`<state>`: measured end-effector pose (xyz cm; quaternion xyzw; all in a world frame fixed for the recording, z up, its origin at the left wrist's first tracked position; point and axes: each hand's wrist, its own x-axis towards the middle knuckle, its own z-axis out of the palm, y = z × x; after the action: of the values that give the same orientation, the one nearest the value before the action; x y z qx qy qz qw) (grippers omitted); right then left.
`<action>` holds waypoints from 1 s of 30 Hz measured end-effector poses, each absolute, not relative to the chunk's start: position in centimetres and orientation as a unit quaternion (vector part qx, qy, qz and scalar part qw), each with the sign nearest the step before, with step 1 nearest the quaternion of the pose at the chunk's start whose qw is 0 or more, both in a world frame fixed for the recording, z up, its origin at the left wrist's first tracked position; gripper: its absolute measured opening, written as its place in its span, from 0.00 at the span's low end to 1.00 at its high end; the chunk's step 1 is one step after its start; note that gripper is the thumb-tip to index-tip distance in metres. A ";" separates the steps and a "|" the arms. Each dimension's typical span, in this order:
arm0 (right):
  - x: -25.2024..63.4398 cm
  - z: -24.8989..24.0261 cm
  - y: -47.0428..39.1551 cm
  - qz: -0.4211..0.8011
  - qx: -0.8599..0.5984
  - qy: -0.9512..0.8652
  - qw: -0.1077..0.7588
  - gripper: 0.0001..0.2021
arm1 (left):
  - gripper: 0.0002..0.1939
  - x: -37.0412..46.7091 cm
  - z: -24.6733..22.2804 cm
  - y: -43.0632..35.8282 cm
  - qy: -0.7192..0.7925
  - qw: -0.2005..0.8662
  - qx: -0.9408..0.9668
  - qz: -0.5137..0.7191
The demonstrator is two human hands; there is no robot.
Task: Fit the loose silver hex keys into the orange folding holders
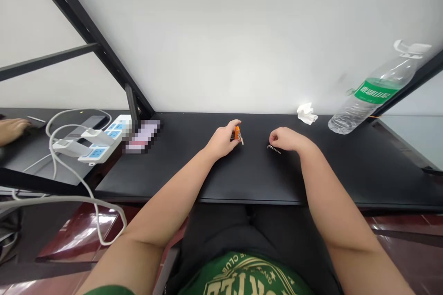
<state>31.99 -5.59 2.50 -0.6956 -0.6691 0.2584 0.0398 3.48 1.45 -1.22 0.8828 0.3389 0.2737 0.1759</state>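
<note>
My left hand [221, 142] is closed around a small orange hex key holder [237, 132] with dark slots or bars on its side. A short metal key end [242, 141] sticks out of it toward the right. Across from it, my right hand [285, 139] has its thumb and fingers pinched together just over the black table [249, 175]. Thin L-shaped metal hex keys [274, 149] show right below those fingertips, at table level; how many there are is too small to tell.
At the back right stands a large plastic bottle [370, 94] with a green label, near a crumpled tissue [306, 114]. To the left are a blurred-out phone-like object [143, 136], a white power strip [109, 138], looping white cables [95, 203] and another person's hand [12, 130].
</note>
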 end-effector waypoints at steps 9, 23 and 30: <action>31.0 2.5 -5.7 0.259 -0.712 -0.652 0.004 0.05 | 0.26 4.0 -1.2 1.6 0.338 0.185 0.872 0.303; 24.9 2.0 -5.5 0.377 -0.452 -0.559 0.585 0.15 | 0.24 4.2 -0.9 0.5 0.320 0.146 0.870 0.345; 23.7 2.2 -6.5 0.190 -0.455 -0.629 0.601 0.09 | 0.25 4.4 -0.9 0.4 0.330 0.124 0.868 0.349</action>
<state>23.66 -6.47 2.24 -0.4548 -0.6289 0.1898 0.6013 4.36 0.40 -0.92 0.8680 0.3305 0.3493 0.1242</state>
